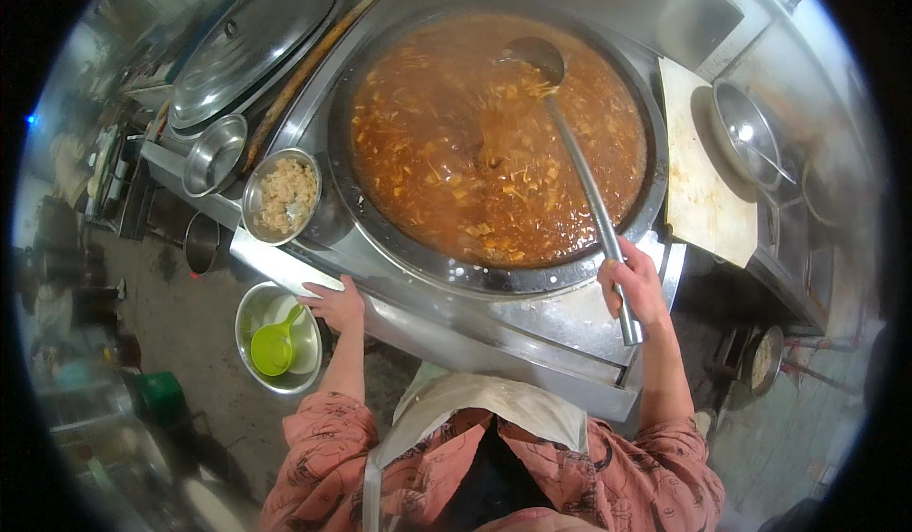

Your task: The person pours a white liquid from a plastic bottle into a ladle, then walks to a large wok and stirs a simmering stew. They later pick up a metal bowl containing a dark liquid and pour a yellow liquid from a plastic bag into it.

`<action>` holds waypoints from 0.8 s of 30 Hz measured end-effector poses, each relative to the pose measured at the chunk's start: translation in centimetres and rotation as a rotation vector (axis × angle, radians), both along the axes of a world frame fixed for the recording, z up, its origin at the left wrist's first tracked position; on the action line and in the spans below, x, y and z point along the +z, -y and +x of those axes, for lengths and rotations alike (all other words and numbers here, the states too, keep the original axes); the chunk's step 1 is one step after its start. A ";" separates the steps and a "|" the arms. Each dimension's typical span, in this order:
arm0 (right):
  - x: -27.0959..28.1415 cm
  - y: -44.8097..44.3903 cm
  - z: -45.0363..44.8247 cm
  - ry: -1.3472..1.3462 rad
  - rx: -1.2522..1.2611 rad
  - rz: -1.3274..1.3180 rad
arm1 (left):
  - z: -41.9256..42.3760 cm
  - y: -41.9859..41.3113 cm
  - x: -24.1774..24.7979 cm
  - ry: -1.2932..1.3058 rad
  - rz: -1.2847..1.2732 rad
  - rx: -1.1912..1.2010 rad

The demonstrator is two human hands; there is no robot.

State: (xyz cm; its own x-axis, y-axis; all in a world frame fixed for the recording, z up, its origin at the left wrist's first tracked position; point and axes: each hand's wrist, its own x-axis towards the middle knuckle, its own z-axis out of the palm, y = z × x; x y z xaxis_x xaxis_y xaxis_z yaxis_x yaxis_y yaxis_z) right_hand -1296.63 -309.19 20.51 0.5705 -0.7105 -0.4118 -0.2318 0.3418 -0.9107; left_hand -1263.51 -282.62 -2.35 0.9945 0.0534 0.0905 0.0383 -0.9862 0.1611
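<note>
My right hand (635,281) grips the handle of a long metal ladle (581,158). The ladle's bowl is partly in the brown-orange stew (442,147), near its far right side. The stew, with pale chunks and shreds in it, fills a large round wok (655,126) set in a stainless steel stove. My left hand (338,305) rests at the stove's front edge with its fingers spread and holds nothing. Beyond it, on the stove's left corner, stands a metal bowl (246,208) of pale, minced-looking food (286,196).
Below my left hand, a metal basin (242,325) holds a green plastic dipper (271,349). A large metal lid (249,47), a wooden stick (306,69) and an empty metal bowl (215,154) lie at left. At right, a pale board (702,183) supports a metal bowl (744,129).
</note>
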 end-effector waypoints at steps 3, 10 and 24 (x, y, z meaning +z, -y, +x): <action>-1.7 2.9 -1.7 -0.006 0.055 -0.209 | -0.2 0.1 0.3 -0.005 -0.017 0.009; -5.3 10.7 4.3 -0.389 -0.038 -0.729 | -0.4 0.5 1.0 -0.035 -0.015 0.033; -10.9 22.8 18.5 -0.577 -0.083 -0.850 | -0.8 1.2 2.3 -0.061 -0.028 0.087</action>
